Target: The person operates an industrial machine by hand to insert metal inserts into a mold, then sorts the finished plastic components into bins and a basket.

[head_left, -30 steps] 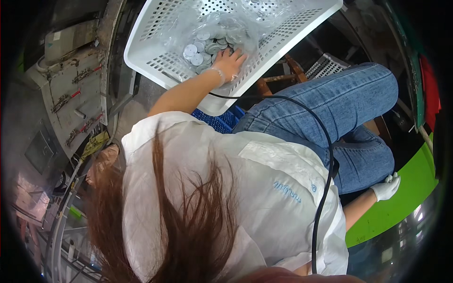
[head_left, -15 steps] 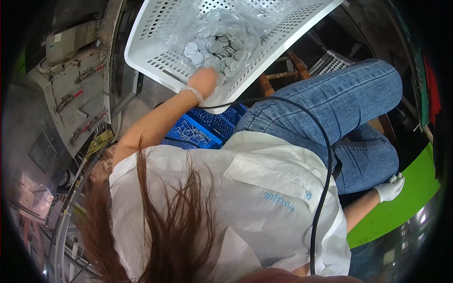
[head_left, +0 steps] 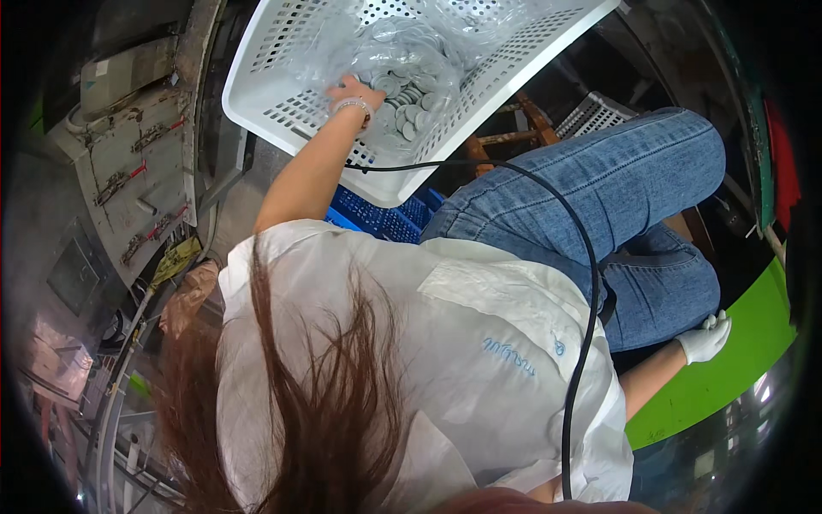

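Observation:
My bare left hand (head_left: 354,91), with a clear bracelet at the wrist, reaches into a white perforated basket (head_left: 301,127). Its fingers are apart at the left edge of a pile of round grey metal discs (head_left: 409,107). These discs lie inside a clear plastic bag (head_left: 402,41); whether the fingertips touch a disc is hard to see. My right hand (head_left: 705,339), in a white glove, is low at the right beside my knee, against a green panel (head_left: 728,377). Its fingers are curled, and whatever may be in them is hidden.
Below the white basket stands a blue perforated crate (head_left: 381,221). A black cable (head_left: 548,190) crosses over my lap. Wooden bars (head_left: 514,137) and another white basket (head_left: 595,116) lie beyond my leg. At the left is a grey cabinet with red-handled latches (head_left: 128,180).
My left hand has moved up and slightly left within the basket, and its fingers have spread. My forearm and shoulder now cover most of the blue crate. The gloved right hand has stayed put.

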### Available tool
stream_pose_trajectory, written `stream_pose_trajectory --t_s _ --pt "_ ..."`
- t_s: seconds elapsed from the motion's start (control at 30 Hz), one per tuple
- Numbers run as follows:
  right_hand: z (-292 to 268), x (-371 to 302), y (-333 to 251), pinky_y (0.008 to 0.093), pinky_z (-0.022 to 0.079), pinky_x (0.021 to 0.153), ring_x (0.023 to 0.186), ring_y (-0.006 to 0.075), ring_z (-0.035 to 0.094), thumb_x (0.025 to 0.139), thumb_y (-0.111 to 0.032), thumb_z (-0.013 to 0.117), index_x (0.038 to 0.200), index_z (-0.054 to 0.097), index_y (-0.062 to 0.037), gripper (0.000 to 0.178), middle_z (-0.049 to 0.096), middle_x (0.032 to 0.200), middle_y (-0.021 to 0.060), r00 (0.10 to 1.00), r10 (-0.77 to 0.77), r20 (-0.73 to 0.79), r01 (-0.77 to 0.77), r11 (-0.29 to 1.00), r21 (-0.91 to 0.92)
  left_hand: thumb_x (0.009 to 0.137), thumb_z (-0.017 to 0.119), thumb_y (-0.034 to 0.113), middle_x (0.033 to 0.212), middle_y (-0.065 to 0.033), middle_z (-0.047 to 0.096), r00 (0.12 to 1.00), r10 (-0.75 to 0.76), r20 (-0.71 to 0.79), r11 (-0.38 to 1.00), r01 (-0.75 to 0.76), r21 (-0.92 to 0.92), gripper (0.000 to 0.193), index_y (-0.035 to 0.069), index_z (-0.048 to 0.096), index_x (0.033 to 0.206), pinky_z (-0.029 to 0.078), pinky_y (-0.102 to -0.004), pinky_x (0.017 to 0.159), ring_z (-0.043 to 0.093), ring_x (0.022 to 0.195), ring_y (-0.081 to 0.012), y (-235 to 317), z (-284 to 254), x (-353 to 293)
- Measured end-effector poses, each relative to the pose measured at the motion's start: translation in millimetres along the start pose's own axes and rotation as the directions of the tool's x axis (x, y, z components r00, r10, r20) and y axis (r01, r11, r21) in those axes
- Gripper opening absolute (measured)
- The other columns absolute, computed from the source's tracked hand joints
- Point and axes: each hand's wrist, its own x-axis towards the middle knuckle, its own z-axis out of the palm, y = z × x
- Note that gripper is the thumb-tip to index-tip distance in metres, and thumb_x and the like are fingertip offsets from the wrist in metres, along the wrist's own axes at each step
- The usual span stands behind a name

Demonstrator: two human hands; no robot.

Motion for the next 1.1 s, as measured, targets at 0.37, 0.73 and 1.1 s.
stream_pose_trajectory --t_s 0.37,0.73,1.1 --pt "2.5 0.3 -1.3 0.0182 0.038 0.059 0.064 0.0090 0.049 0.090 -0.011 0.049 0.108 0.058 0.0064 0.026 0.061 0.094 0.0109 1.000 -0.002 0.004 0.002 1.000 0.018 0.076 0.061 0.016 0.140 -0.0279 0.023 0.844 0.524 -0.112 0.840 -0.534 -0.092 0.062 0.011 0.036 0.132 0.037 -0.0419 0.099 0.040 0.118 -0.0475 37.0 35.2 -106.4" --pt "1.5 2.8 -1.9 0.0177 0.038 0.058 0.064 0.0092 0.048 0.090 -0.011 0.049 0.108 0.058 0.0067 0.026 0.061 0.093 0.0107 1.000 0.000 -0.011 0.000 1.000 0.012 0.077 0.054 0.008 0.108 -0.0208 0.055 0.674 0.636 -0.375 0.675 -0.722 -0.153 0.032 0.005 0.059 0.108 0.043 -0.0420 0.090 0.052 0.104 -0.0373 -2.9 17.5 -2.4" --pt "-2.6 0.1 2.4 0.0174 0.038 0.059 0.065 0.0088 0.050 0.091 -0.013 0.048 0.110 0.057 0.0075 0.030 0.063 0.100 0.0134 1.000 0.007 -0.001 -0.007 1.000 -0.014 0.079 0.058 0.043 0.136 -0.0240 0.040 0.994 0.065 -0.090 0.997 -0.061 0.051 0.075 -0.007 0.038 0.130 0.031 -0.0413 0.104 0.036 0.127 -0.0422 24.2 -14.8 -32.5"
